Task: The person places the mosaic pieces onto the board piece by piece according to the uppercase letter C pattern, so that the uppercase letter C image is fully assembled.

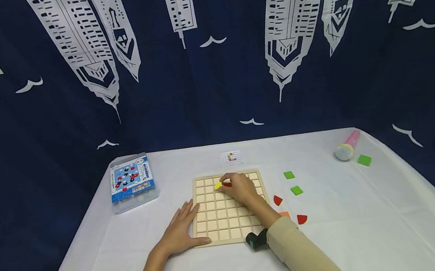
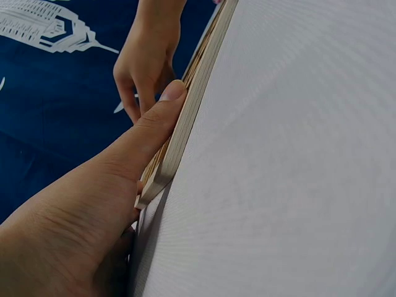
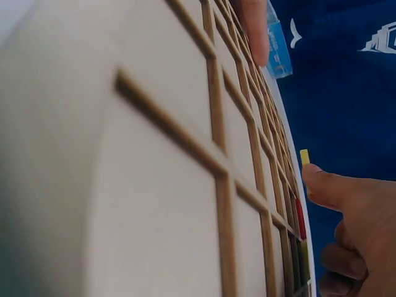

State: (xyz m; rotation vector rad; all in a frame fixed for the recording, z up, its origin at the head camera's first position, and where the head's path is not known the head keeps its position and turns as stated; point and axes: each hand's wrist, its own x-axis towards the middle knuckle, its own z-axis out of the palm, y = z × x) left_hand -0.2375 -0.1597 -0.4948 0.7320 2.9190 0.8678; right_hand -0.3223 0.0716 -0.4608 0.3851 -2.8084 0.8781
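A wooden grid board (image 1: pixel 218 225) lies on the white table. My right hand (image 1: pixel 242 189) is over its far part and pinches a yellow tile (image 1: pixel 218 185) between thumb and fingers. In the right wrist view the yellow tile (image 3: pixel 304 156) stands on edge at the thumb tip, and a red tile (image 3: pixel 301 218) sits in the grid close by. My left hand (image 1: pixel 181 232) rests at the board's near left corner, fingers spread along the left side. In the left wrist view its thumb (image 2: pixel 151 127) lies straight on the board's near edge.
Right of the board are green tiles (image 1: pixel 296 190), red rounded pieces (image 1: pixel 302 219) and an orange piece (image 1: pixel 284 214) partly behind the forearm. A pink microphone (image 1: pixel 347 146) lies far right. A small pattern card (image 1: pixel 231 158) is behind the board; a plastic box (image 1: pixel 131 181) stands back left.
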